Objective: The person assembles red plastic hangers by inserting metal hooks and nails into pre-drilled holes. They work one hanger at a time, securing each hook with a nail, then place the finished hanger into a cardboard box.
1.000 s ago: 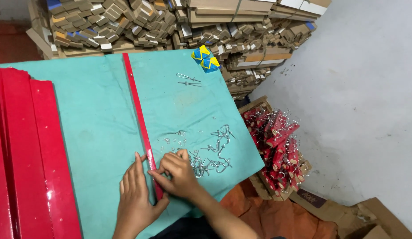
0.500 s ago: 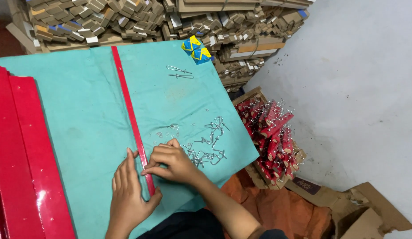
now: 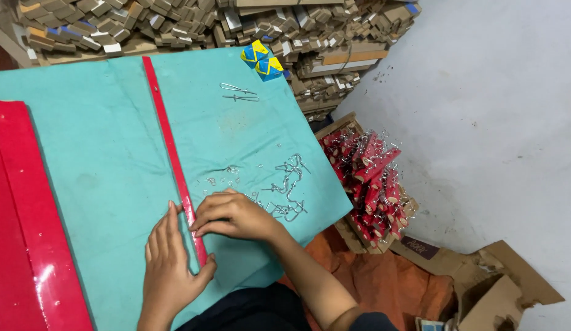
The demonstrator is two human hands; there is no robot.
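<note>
Head view, looking down on a desk (image 3: 101,129) covered in teal cloth.

Red strip (image 3: 172,150): long, thin, lies flat on the cloth, running from about 12 o'clock down toward 6 o'clock, its near end between the two hands.

Left hand (image 3: 169,263): flat, palm down, fingers together and extended. Grip open, holding nothing. It lies just at 9 o'clock of the strip's near end; thumb reaches across to the strip at its lower end.

Right hand (image 3: 233,214): fingers curled, tips pressing down on the strip from its 3 o'clock side. Whether the grip pinches something small underneath, cannot tell.

Loose metal wire hooks (image 3: 285,187): scattered at 2 o'clock of the right hand, nearest ones just beside the knuckles. A separate pair of metal pins (image 3: 238,92) lies well apart toward 12 o'clock.

Off the desk at 3 o'clock: a box of red pieces with hooks (image 3: 371,184).
</note>
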